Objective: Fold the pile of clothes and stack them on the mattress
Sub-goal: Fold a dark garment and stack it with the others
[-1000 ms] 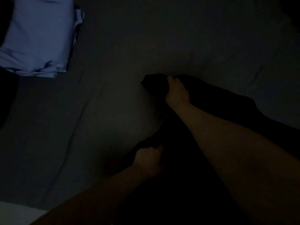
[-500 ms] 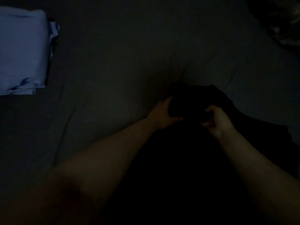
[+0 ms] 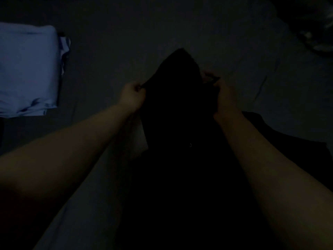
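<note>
Both hands have just come up off the mattress (image 3: 111,56) with the dark garment (image 3: 178,105) — half a second ago they were pressed low on it. Left hand (image 3: 132,97) pinches an edge at 9 o'clock of the cloth, right hand (image 3: 222,98) grips it at 3 o'clock; the peak rises between them at 12 — likely opening it out to fold. The blue stack (image 3: 27,69) waits well apart, at 10 o'clock.

A single head-worn camera looks steeply down and forward, close over the dim grey sheet-covered mattress (image 3: 126,51).
</note>
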Tool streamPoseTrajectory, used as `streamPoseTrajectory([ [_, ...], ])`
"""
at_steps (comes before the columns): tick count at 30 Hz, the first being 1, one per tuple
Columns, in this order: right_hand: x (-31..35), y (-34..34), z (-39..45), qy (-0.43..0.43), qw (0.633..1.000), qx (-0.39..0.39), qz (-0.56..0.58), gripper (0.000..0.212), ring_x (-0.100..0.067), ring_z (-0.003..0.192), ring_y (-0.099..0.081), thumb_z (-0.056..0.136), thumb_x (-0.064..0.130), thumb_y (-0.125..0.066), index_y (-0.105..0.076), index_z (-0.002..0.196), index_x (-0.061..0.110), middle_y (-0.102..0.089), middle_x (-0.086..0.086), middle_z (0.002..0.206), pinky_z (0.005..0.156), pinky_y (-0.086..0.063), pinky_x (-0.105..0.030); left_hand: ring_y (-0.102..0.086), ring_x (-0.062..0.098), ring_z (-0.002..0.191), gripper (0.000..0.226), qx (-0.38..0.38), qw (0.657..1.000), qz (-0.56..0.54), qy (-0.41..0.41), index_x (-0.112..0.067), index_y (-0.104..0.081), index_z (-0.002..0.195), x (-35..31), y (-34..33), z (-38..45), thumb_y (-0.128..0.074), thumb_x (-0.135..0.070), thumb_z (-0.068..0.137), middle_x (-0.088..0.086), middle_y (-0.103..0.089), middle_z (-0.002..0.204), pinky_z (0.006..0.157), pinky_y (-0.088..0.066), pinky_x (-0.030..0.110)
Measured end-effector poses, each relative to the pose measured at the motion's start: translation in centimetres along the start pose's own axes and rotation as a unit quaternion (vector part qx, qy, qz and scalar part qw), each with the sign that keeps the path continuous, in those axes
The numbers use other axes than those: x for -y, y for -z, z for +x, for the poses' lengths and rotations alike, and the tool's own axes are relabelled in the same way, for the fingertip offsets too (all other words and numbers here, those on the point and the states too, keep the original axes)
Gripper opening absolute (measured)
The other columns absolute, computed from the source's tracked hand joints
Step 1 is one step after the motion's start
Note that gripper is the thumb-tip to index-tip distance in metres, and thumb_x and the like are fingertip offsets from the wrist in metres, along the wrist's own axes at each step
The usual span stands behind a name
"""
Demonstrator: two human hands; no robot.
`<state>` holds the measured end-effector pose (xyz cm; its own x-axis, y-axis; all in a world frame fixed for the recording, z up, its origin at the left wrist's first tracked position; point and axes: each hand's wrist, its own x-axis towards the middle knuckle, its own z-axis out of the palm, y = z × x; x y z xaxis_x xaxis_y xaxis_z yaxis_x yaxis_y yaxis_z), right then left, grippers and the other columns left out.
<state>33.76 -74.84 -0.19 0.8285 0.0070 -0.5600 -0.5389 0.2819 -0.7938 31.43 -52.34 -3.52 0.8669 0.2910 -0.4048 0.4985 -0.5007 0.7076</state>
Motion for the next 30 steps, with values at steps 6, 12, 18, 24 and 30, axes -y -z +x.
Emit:
streamPoseTrajectory([
  [6, -2.7, -6.1, -0.6, -0.069, 0.951, 0.257, -0.160, 0.027, -0.006, 0.081, -0.059, 0.094, 0.006, -0.042, -0.061, 0.111, 0.014, -0.064, 0.002, 0.091, 0.078, -0.046, -0.021, -0.053, 0.009, 0.054, 0.035, -0.024, 0.930, -0.316, 0.186, -0.015, -0.061, 0.062, 2.1, -0.3, 0.3, -0.048, -0.009, 0.094, -0.003, -0.058, 0.055, 0.062, -0.044, 0.024],
  [12, -5.8, -2.6, 3.0, 0.093, 0.859, -0.006, -0.503, 0.031, -0.027, 0.115, -0.056, 0.090, 0.008, -0.053, -0.060, 0.120, 0.003, -0.060, -0.017, 0.124, 0.095, -0.040, -0.028, -0.061, 0.025, 0.105, 0.055, -0.005, 0.950, -0.194, 0.245, -0.007, -0.063, 0.109, 7.4, -2.2, -4.5, -0.047, -0.056, 0.089, 0.010, -0.066, 0.109, 0.096, -0.047, 0.036],
  [18, -6.3, -0.1, 6.4, 0.104, 0.791, -0.039, -0.602, 0.041, -0.033, 0.123, -0.048, 0.096, 0.024, -0.049, -0.050, 0.128, -0.002, -0.052, -0.021, 0.131, 0.100, -0.035, -0.032, -0.054, 0.029, 0.114, 0.083, -0.033, 0.967, 0.010, 0.251, -0.008, -0.055, 0.114, 9.9, -4.8, -9.4, -0.068, -0.071, 0.062, 0.012, -0.059, 0.116, 0.099, -0.044, 0.039],
  [24, -4.6, -2.1, 5.1, 0.014, 0.756, 0.226, -0.615, 0.038, -0.026, 0.120, -0.051, 0.091, 0.003, -0.055, -0.052, 0.129, -0.002, -0.055, -0.014, 0.128, 0.088, -0.037, -0.019, -0.065, 0.026, 0.083, 0.053, 0.039, 0.878, -0.350, 0.325, -0.019, -0.060, 0.103, 7.3, -3.1, -7.3, -0.048, -0.066, 0.083, 0.006, -0.065, 0.101, 0.083, -0.054, 0.039],
  [30, -3.4, -1.5, 4.7, 0.159, 0.833, 0.144, -0.511, 0.043, -0.009, 0.109, -0.054, 0.085, 0.023, -0.068, -0.059, 0.124, 0.006, -0.060, 0.001, 0.116, 0.082, -0.038, -0.003, -0.057, 0.021, 0.090, 0.016, 0.038, 0.966, -0.081, 0.244, -0.002, -0.063, 0.099, 7.1, -2.5, -3.6, -0.062, -0.013, 0.089, 0.018, -0.060, 0.118, 0.079, -0.046, 0.025],
])
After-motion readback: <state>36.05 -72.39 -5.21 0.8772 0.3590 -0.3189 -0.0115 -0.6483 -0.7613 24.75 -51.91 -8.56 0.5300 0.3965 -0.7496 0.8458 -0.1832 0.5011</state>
